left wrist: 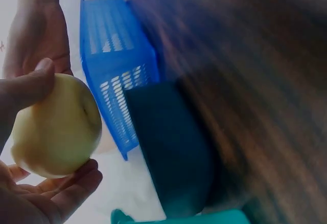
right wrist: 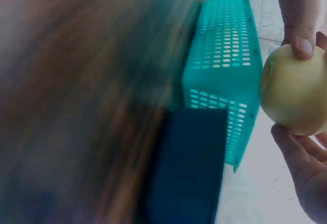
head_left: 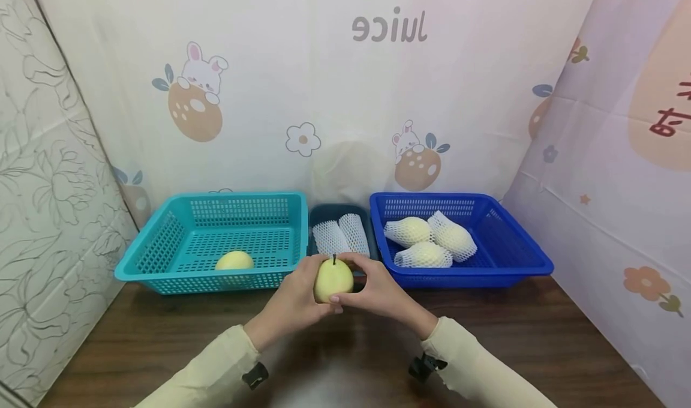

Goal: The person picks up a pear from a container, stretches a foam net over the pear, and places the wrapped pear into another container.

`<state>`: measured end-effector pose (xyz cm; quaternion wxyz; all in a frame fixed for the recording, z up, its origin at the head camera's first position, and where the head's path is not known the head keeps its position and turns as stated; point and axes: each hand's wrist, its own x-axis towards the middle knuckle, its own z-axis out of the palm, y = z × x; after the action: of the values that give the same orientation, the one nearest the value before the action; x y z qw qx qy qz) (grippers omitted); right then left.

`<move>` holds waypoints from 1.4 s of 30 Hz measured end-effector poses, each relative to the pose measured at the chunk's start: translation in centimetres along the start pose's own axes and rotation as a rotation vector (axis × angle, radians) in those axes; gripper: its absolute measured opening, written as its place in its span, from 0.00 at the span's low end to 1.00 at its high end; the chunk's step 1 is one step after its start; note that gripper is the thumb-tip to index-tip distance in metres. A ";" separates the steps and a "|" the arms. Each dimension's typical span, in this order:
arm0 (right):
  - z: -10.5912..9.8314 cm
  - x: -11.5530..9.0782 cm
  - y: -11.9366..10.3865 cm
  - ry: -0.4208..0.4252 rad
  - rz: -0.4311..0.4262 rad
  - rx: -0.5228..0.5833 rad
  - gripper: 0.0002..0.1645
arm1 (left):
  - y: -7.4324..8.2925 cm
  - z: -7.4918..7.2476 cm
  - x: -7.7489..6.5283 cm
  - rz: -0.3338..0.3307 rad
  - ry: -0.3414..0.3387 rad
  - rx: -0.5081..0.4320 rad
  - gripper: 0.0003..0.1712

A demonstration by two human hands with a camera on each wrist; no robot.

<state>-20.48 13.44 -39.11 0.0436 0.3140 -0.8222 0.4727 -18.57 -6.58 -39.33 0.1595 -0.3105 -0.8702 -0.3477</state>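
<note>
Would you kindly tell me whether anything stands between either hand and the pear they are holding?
Nothing visible does: the left hand and right hand both grip the bare pear directly. The white foam nets lie beyond it, in the small dark basket.

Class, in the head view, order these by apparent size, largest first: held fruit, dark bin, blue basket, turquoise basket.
1. Turquoise basket and blue basket: too alike to rank
2. Dark bin, partly hidden
3. Held fruit
</note>
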 end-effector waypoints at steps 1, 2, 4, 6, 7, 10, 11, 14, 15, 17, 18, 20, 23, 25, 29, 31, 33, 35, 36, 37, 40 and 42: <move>0.1 -0.1 0.1 -0.002 0.002 -0.003 0.39 | 0.1 0.1 -0.1 -0.009 -0.014 -0.002 0.48; 0.2 -0.3 0.2 -0.004 0.005 -0.008 0.39 | 0.1 0.3 -0.2 -0.015 -0.028 -0.002 0.48; 0.4 -0.6 0.5 -0.008 0.016 -0.019 0.39 | 0.1 0.5 -0.4 -0.021 -0.052 -0.002 0.47; 0.6 -0.8 0.7 -0.015 0.025 -0.017 0.39 | 0.0 0.8 -0.5 -0.027 -0.076 -0.005 0.46; 0.6 -1.0 0.8 -0.022 0.032 -0.014 0.39 | 0.0 1.0 -0.6 -0.034 -0.089 -0.006 0.46; 0.8 -1.3 1.4 -0.044 0.037 -0.022 0.38 | -0.4 1.5 -0.9 -0.058 -0.128 -0.014 0.44; 0.9 -1.4 1.5 -0.051 0.034 -0.024 0.38 | -0.5 1.6 -1.0 -0.072 -0.142 -0.020 0.44; 1.1 -1.7 2.2 -0.071 0.022 -0.037 0.38 | -0.9 2.2 -1.3 -0.097 -0.176 -0.037 0.42; 1.1 -1.8 2.3 -0.078 0.021 -0.036 0.38 | -1.0 2.3 -1.4 -0.101 -0.184 -0.044 0.41; 1.3 -2.0 2.7 -0.092 0.024 -0.038 0.38 | -1.2 2.7 -1.5 -0.112 -0.197 -0.055 0.41; 1.3 -2.0 2.9 -0.099 0.030 -0.040 0.38 | -1.3 2.8 -1.5 -0.115 -0.203 -0.058 0.41; 1.4 -2.1 3.1 -0.111 0.046 -0.043 0.39 | -1.5 3.1 -1.6 -0.121 -0.212 -0.065 0.40; 1.5 -2.3 3.5 -0.130 0.066 -0.059 0.39 | -1.7 3.5 -1.7 -0.130 -0.226 -0.067 0.40; 1.6 -2.4 3.6 -0.141 0.072 -0.069 0.39 | -1.8 3.7 -1.8 -0.133 -0.233 -0.065 0.40; 1.8 -2.7 4.1 -0.160 0.075 -0.081 0.38 | -2.1 4.2 -2.1 -0.136 -0.244 -0.059 0.40; 1.9 -2.8 4.3 -0.163 0.073 -0.082 0.38 | -2.3 4.4 -2.2 -0.137 -0.248 -0.052 0.41; 2.0 -2.8 4.4 -0.164 0.067 -0.085 0.38 | -2.3 4.5 -2.3 -0.139 -0.249 -0.048 0.41; 2.0 -2.9 4.4 -0.165 0.062 -0.095 0.38 | -2.3 4.5 -2.3 -0.139 -0.246 -0.041 0.42; 2.0 -2.8 4.3 -0.168 0.063 -0.102 0.38 | -2.3 4.6 -2.4 -0.136 -0.243 -0.040 0.42; 2.0 -2.8 4.3 -0.173 0.062 -0.107 0.38 | -2.3 4.6 -2.4 -0.137 -0.241 -0.039 0.43; 1.9 -2.6 4.0 -0.196 0.064 -0.121 0.38 | -2.3 4.6 -2.4 -0.149 -0.242 -0.038 0.43; 1.8 -2.4 3.8 -0.218 0.069 -0.135 0.37 | -2.3 4.7 -2.4 -0.156 -0.243 -0.038 0.44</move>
<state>-20.26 14.52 -43.85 -0.0415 0.3314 -0.8623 0.3807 -18.56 -5.63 -45.02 0.0194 -0.2849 -0.8978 -0.3353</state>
